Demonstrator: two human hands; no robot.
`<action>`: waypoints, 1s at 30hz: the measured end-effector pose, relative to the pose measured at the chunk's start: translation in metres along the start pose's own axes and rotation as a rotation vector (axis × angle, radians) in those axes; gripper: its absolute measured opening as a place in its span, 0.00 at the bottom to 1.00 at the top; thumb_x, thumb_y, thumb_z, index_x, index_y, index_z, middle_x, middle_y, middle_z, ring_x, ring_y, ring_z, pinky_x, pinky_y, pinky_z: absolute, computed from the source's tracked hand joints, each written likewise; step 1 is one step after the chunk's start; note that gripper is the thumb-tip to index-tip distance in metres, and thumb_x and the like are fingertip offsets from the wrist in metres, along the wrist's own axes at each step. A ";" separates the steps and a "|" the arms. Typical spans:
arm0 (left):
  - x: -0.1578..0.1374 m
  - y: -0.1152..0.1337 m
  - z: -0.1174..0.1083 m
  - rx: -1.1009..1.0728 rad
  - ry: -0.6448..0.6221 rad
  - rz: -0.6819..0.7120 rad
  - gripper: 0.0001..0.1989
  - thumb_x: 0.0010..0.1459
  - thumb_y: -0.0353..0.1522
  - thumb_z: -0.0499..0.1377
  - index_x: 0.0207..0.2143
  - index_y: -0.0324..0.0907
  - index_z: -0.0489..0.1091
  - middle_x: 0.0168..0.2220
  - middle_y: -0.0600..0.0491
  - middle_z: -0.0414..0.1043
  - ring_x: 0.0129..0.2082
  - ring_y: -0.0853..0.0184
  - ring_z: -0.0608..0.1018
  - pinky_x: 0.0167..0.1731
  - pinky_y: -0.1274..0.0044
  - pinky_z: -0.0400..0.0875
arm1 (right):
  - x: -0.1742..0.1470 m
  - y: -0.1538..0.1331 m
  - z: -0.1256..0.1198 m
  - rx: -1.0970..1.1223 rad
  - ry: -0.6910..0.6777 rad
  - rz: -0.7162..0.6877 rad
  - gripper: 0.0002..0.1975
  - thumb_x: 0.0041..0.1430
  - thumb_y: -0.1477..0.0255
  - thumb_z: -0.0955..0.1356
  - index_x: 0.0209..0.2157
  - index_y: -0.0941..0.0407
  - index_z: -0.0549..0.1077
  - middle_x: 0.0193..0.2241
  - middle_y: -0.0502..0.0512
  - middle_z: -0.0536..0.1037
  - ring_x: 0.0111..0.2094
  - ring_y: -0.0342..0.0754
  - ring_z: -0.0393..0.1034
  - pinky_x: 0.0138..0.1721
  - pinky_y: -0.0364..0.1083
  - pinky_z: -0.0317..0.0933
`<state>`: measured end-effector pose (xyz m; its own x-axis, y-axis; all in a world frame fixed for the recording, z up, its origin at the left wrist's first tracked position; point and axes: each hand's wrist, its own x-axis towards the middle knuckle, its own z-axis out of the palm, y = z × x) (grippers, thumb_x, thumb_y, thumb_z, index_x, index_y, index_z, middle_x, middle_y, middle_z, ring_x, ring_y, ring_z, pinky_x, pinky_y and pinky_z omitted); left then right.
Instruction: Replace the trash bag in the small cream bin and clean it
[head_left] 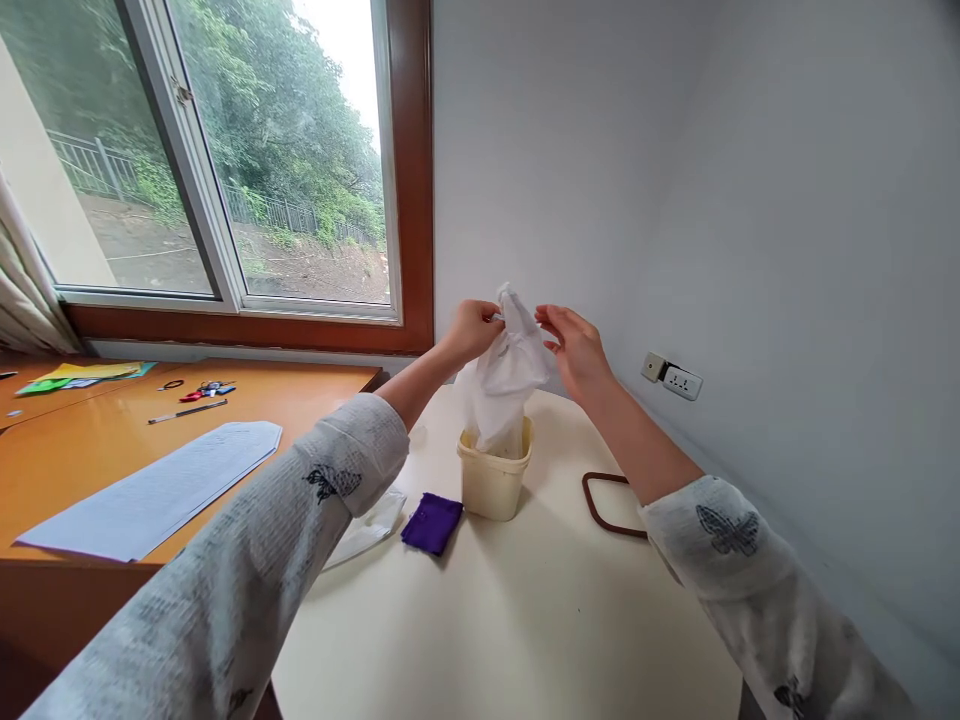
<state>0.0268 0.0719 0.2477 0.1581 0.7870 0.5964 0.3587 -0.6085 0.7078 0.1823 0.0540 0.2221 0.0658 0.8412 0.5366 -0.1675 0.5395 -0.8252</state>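
Note:
A translucent white plastic bag (514, 365) hangs upright above a cream plastic bin (491, 485), its lower end inside the bin's mouth. My left hand (474, 330) pinches the bag near its gathered top. On the other side, my right hand (574, 345) is beside the bag's upper edge with fingers curved and apart, seemingly not gripping it. Left of the bin lies a folded purple cloth (433, 523). A brown rounded frame (600, 510) rests on the table to the right, partly hidden by my right forearm.
The round white table (525, 620) stands against an orange-brown desk (322, 385). On the desk are papers (165, 490), a pen (187, 411) and keys (214, 390). Another white plastic piece (375, 525) lies by my left sleeve. A wall socket (682, 382) is at the right.

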 end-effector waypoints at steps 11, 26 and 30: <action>0.016 0.030 0.006 -0.260 0.124 -0.066 0.06 0.46 0.25 0.54 0.18 0.38 0.62 0.17 0.58 0.55 0.18 0.76 0.62 0.20 0.81 0.58 | -0.025 0.047 -0.015 -0.171 -0.555 0.327 0.45 0.30 0.67 0.77 0.54 0.49 0.62 0.52 0.55 0.68 0.55 0.54 0.59 0.56 0.57 0.52; -0.005 0.032 -0.002 -0.287 0.133 0.220 0.05 0.49 0.29 0.53 0.22 0.39 0.65 0.23 0.56 0.65 0.29 0.69 0.70 0.34 0.76 0.66 | 0.016 0.053 0.019 0.175 0.094 0.240 0.06 0.47 0.71 0.65 0.31 0.53 0.69 0.27 0.49 0.76 0.30 0.45 0.70 0.33 0.45 0.66; -0.045 0.012 -0.006 -0.196 0.405 0.345 0.08 0.50 0.28 0.54 0.36 0.42 0.66 0.36 0.53 0.68 0.39 0.68 0.72 0.42 0.74 0.66 | 0.033 0.030 0.003 0.394 0.155 0.118 0.06 0.46 0.72 0.65 0.30 0.53 0.67 0.26 0.47 0.74 0.30 0.44 0.70 0.34 0.45 0.67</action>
<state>0.0185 0.0281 0.2314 -0.1433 0.4604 0.8761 0.1650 -0.8617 0.4798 0.1764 0.0977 0.2158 0.1658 0.9080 0.3847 -0.5435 0.4097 -0.7327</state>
